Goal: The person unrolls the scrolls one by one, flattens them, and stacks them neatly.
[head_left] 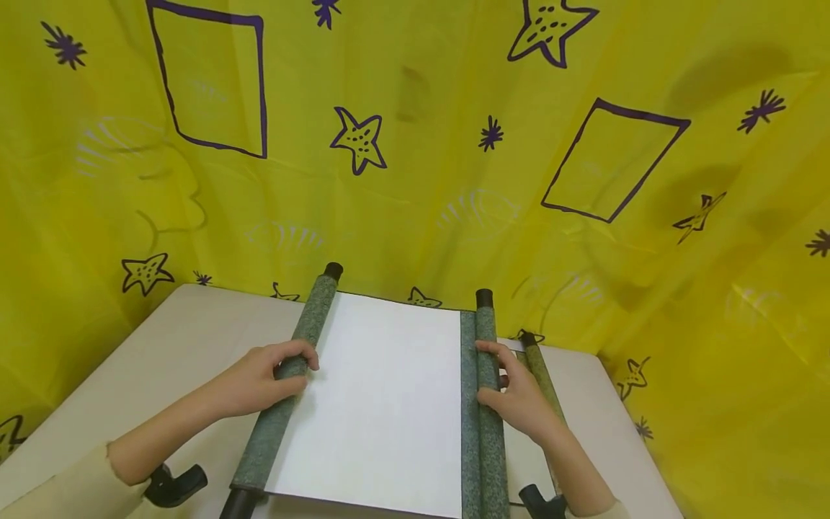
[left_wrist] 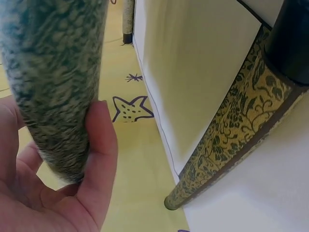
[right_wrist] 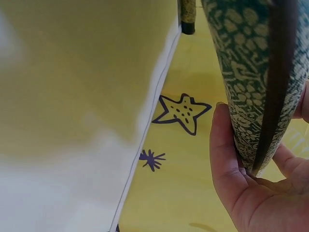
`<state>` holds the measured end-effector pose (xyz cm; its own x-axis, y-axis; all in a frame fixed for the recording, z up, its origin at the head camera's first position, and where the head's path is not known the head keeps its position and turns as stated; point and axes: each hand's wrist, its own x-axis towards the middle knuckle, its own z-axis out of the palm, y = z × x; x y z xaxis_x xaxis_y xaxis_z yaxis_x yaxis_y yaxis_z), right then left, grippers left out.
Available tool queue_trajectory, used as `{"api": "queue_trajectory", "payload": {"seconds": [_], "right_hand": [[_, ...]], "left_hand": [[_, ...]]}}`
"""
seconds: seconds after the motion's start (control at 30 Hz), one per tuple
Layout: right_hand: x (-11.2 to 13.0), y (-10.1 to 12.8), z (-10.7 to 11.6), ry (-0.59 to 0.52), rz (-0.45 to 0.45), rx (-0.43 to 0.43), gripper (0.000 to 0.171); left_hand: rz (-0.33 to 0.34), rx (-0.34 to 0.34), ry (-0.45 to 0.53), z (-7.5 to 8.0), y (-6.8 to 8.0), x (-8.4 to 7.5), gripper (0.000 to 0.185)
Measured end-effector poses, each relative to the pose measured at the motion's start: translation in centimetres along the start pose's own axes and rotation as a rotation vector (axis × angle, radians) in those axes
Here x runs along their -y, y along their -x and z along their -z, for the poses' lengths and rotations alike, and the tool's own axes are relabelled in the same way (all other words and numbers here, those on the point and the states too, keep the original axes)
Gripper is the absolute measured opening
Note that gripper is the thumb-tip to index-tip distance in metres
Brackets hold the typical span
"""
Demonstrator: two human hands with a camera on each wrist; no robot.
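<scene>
A hanging scroll with a blank white sheet [head_left: 382, 404] is spread between two green patterned rolls with black end knobs. My left hand [head_left: 269, 378] grips the left roll [head_left: 267, 440], thumb and fingers on either side of it. On the other side, my right hand [head_left: 519, 396] holds the right roll [head_left: 491, 454] near its middle. Both wrist views show the green cloth between thumb and fingers. Beneath the green scroll lies a second scroll, partly covered, with a gold-and-dark floral roll [left_wrist: 236, 133]; one of its rolls [head_left: 543, 376] shows beyond my right hand.
A pale table [head_left: 162, 360] bears both scrolls. Yellow cloth [head_left: 428, 187] with dark drawn stars and frames hangs along its far edge and down the right side. Black curved mounts [head_left: 175, 486] sit at both wrists.
</scene>
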<state>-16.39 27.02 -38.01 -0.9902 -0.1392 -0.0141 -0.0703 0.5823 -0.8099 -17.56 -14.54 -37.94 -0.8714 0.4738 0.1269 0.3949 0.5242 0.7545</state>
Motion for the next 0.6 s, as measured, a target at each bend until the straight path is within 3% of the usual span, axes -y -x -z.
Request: {"api": "queue_trajectory", "payload": {"seconds": [0.13, 0.33, 0.6], "right_hand": [[0.01, 0.13, 0.20, 0.015, -0.010, -0.005, 0.068], [0.14, 0.23, 0.38, 0.029, -0.015, -0.006, 0.067], [0.33, 0.34, 0.58, 0.023, -0.008, 0.003, 0.067]], "left_hand": [[-0.008, 0.005, -0.014, 0.07, 0.03, 0.16, 0.015], [-0.016, 0.014, -0.037, 0.26, 0.34, 0.41, 0.028], [0.006, 0.023, -0.045, 0.64, 0.51, 0.89, 0.017]]}}
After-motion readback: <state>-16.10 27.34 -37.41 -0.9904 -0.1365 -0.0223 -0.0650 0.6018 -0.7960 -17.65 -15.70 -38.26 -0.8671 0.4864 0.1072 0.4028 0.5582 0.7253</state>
